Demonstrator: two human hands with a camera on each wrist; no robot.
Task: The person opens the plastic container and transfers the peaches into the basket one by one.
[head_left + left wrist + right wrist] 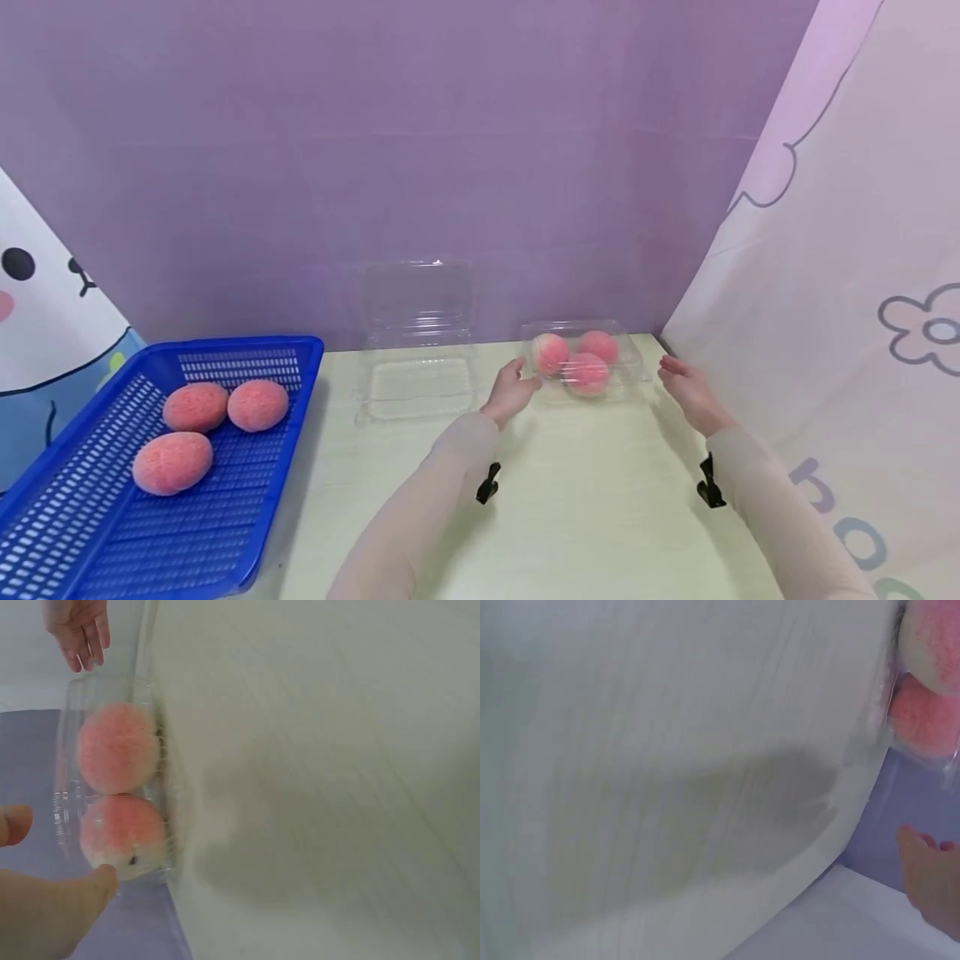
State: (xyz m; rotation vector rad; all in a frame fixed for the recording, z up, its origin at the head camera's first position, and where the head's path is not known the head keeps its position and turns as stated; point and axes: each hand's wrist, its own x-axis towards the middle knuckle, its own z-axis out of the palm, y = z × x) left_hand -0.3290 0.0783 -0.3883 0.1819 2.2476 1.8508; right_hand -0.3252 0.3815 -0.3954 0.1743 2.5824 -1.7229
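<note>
A clear plastic clamshell box (632, 367) with three pink toy peaches (587, 374) inside stands at the back right of the table, its lid down over them. My left hand (512, 392) is at the box's left side, thumb and fingers spread; whether it touches the plastic I cannot tell. In the left wrist view, the thumb (94, 889) overlaps the near peach (124, 832). To the right of the box, my right hand (692, 393) is held apart from it with fingers extended and nothing in them. The right wrist view shows this hand (932, 881) only in part.
Left of the filled box, another clear clamshell box (420, 387) stands with its lid raised against the purple backdrop (420, 167). A blue plastic basket (288, 467) at the left holds three more peaches (172, 463). A pale printed curtain (847, 292) borders the right side.
</note>
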